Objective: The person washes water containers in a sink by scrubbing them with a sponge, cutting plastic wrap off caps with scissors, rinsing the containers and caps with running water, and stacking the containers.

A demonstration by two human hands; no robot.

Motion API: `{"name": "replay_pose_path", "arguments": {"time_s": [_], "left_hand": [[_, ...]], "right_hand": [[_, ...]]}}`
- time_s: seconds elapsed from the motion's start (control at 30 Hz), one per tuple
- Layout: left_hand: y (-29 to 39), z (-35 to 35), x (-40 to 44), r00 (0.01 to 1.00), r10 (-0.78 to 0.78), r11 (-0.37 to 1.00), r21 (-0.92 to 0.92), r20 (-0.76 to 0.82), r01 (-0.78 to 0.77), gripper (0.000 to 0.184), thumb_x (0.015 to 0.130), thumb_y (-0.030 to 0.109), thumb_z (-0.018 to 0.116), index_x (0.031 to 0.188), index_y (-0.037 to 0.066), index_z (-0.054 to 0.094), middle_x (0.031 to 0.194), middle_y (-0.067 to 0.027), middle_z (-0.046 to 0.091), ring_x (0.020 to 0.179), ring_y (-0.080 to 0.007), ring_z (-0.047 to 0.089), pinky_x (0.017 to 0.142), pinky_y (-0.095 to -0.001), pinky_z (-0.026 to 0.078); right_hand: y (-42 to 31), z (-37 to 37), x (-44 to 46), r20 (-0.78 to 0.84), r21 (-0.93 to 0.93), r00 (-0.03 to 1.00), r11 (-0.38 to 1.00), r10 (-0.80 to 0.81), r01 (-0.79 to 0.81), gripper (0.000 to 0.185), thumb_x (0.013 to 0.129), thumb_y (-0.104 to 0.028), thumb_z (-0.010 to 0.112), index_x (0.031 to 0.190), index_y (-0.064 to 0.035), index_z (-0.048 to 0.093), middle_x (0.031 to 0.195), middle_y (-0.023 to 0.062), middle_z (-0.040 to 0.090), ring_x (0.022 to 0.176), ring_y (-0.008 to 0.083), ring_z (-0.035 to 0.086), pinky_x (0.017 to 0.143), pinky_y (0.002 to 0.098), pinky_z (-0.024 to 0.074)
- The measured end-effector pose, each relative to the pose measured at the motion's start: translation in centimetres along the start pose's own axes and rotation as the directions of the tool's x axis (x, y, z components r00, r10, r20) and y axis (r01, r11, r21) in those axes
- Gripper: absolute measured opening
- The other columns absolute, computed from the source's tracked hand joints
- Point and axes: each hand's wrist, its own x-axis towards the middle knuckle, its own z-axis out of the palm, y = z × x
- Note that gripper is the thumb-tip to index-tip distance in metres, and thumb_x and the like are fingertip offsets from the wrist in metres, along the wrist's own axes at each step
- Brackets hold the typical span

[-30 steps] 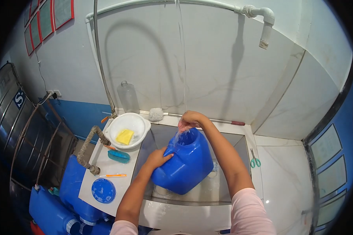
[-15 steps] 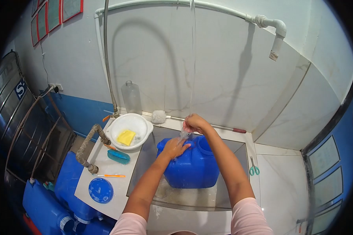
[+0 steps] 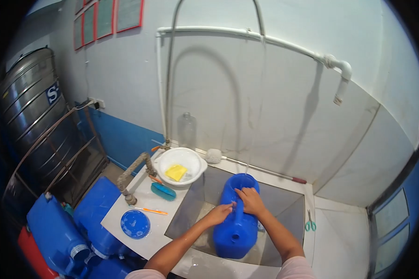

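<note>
A blue jerry can (image 3: pixel 235 235) stands turned in the sink (image 3: pixel 284 204), its wide mouth toward the wall and its handle running toward me. A thin stream of water (image 3: pixel 249 153) falls from above toward that mouth. My left hand (image 3: pixel 219 215) is closed at the left side of the handle, fingertips pressed against it. My right hand (image 3: pixel 249 200) is closed over the handle's far end, close to the mouth. Some of its fingers are hidden from me. A small round hole shows in the can's near end.
Left of the sink are a white basin (image 3: pixel 198 169) with a yellow cloth (image 3: pixel 176 172), a teal brush (image 3: pixel 163 191), an orange toothbrush (image 3: pixel 154 211) and a blue lid (image 3: pixel 135 224). A long-handled brush (image 3: pixel 265 170) lies behind; scissors (image 3: pixel 310 223) lie right. Blue containers (image 3: pixel 56 228) stand lower left.
The jerry can has turned, bringing its mouth under the falling water. Both hands have moved from its top and the stream onto the handle. My view has shifted left and up.
</note>
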Motion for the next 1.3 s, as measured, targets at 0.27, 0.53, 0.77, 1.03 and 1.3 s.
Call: {"name": "replay_pose_path", "arguments": {"time_s": [0.27, 0.53, 0.77, 1.03, 1.3], "left_hand": [[-11.8, -1.7, -9.6, 0.691, -0.716, 0.369, -0.787, 0.098, 0.495, 0.036, 0.093, 0.035, 0.045, 0.112, 0.006, 0.056, 0.099, -0.0094, 0.062, 0.087, -0.0213, 0.059, 0.078, -0.0289, 0.046], [-2.3, -4.9, -11.3, 0.857, -0.508, 0.211, -0.951, 0.091, 0.226, 0.041, 0.096, 0.034, 0.033, 0.114, 0.002, 0.052, 0.106, -0.0095, 0.060, 0.095, -0.0185, 0.060, 0.089, -0.0356, 0.047], [4.6, -14.4, -22.4, 0.866, -0.490, 0.008, -0.993, 0.100, 0.119, 0.043, 0.095, 0.036, 0.038, 0.119, 0.003, 0.051, 0.111, -0.0123, 0.060, 0.101, -0.0234, 0.058, 0.090, -0.0387, 0.048], [1.3, -9.6, -22.1, 0.869, -0.492, -0.011, -0.998, -0.048, -0.061, 0.041, 0.092, 0.041, 0.046, 0.114, 0.007, 0.054, 0.111, -0.0091, 0.061, 0.101, -0.0209, 0.058, 0.088, -0.0398, 0.047], [6.4, -17.8, -23.1, 0.852, -0.483, 0.256, -0.963, -0.202, -0.083, 0.056, 0.091, 0.049, 0.042, 0.123, 0.003, 0.047, 0.114, -0.0143, 0.058, 0.102, -0.0258, 0.058, 0.088, -0.0425, 0.048]], "right_hand": [[-2.3, -8.1, 6.7, -0.168, -0.076, 0.985, 0.997, -0.039, 0.026, 0.058, 0.067, -0.047, 0.073, 0.100, -0.0005, 0.064, 0.071, 0.0116, 0.053, 0.068, 0.0271, 0.053, 0.065, 0.0373, 0.0382], [-2.0, -21.6, 18.0, -0.369, 0.109, 0.903, 0.975, 0.220, -0.193, 0.050, 0.071, -0.043, 0.068, 0.105, -0.0059, 0.065, 0.092, 0.0178, 0.064, 0.087, 0.0357, 0.062, 0.076, 0.0428, 0.0490], [-3.1, -18.9, 19.4, -0.099, 0.097, 0.833, 0.838, 0.545, -0.537, 0.045, 0.065, -0.038, 0.065, 0.095, -0.0041, 0.068, 0.090, 0.0239, 0.064, 0.087, 0.0401, 0.062, 0.079, 0.0458, 0.0486], [-1.6, -19.7, 19.9, -0.070, 0.002, 0.809, 0.811, 0.584, -0.585, 0.042, 0.066, -0.036, 0.064, 0.087, 0.0006, 0.067, 0.085, 0.0261, 0.064, 0.084, 0.0415, 0.062, 0.076, 0.0476, 0.0488], [-3.8, -22.8, 19.5, -0.252, 0.279, 0.806, 0.837, 0.536, -0.470, 0.037, 0.067, -0.033, 0.063, 0.081, 0.0017, 0.067, 0.083, 0.0266, 0.063, 0.081, 0.0412, 0.063, 0.074, 0.0477, 0.0493]]}}
